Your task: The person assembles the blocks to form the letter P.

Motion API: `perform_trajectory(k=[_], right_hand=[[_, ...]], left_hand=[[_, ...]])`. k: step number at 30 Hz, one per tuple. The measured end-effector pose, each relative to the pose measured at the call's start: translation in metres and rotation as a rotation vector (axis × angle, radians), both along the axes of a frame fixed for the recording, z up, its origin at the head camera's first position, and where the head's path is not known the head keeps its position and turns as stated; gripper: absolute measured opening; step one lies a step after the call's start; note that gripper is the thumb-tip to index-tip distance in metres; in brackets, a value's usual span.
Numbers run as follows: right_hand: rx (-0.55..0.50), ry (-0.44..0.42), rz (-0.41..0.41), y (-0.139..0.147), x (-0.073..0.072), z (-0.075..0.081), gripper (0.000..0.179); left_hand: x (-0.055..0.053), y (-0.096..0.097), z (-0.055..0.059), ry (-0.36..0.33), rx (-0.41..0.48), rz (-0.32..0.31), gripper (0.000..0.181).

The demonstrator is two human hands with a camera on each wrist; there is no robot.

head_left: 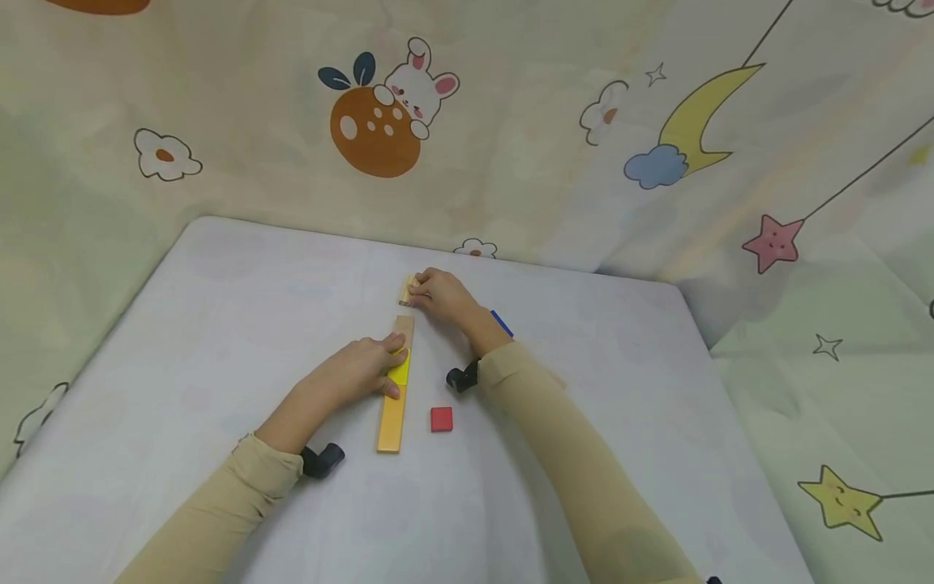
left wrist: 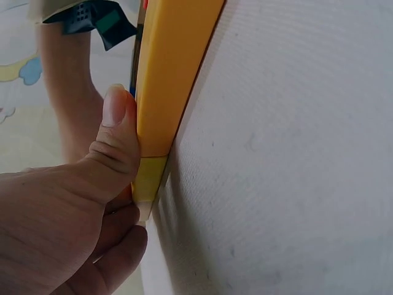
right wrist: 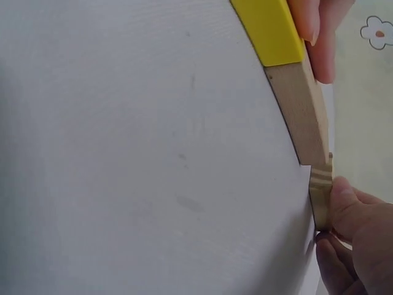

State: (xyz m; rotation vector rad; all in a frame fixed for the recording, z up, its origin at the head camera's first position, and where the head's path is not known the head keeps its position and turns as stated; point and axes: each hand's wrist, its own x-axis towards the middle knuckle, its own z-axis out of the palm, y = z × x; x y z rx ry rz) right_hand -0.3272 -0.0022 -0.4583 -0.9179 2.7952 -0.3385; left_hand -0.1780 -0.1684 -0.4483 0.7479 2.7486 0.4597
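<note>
In the head view a straight row runs away from me: an orange block (head_left: pixel 391 422), a yellow block (head_left: pixel 399 373) and a plain wooden block (head_left: pixel 404 325), end to end. My left hand (head_left: pixel 353 371) rests over the row, fingers across the yellow block and thumb (left wrist: pixel 116 123) on top near the orange-yellow joint. Beyond the row's far end, my right hand (head_left: pixel 447 295) pinches a small pale wooden block with grooves (right wrist: pixel 320 195) between thumb and fingers. The right wrist view shows it near the plain block's end.
A red square block (head_left: pixel 441 419) lies right of the row. Part of a blue piece (head_left: pixel 502 323) shows beyond my right wrist, partly hidden by it. Black wrist cameras (head_left: pixel 323 461) sit on both wrists. The white table (head_left: pixel 219 324) ends at a printed cloth backdrop (head_left: pixel 511 162).
</note>
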Motion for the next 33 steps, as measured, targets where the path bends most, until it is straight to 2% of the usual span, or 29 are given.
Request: perform_trajectory(k=[9, 21, 33], right_hand=[[0.004, -0.041, 0.000, -0.001, 0.006, -0.001, 0.036], [0.004, -0.041, 0.002, 0.003, 0.015, -0.001, 0.035], [-0.018, -0.046, 0.025, 0.005, 0.017, 0.000, 0.034]], left_hand=[[-0.002, -0.001, -0.002, -0.008, -0.005, 0.016, 0.076], [-0.001, 0.002, 0.000, 0.006, -0.034, -0.010, 0.073], [-0.001, 0.003, 0.003, -0.012, -0.048, -0.001, 0.074]])
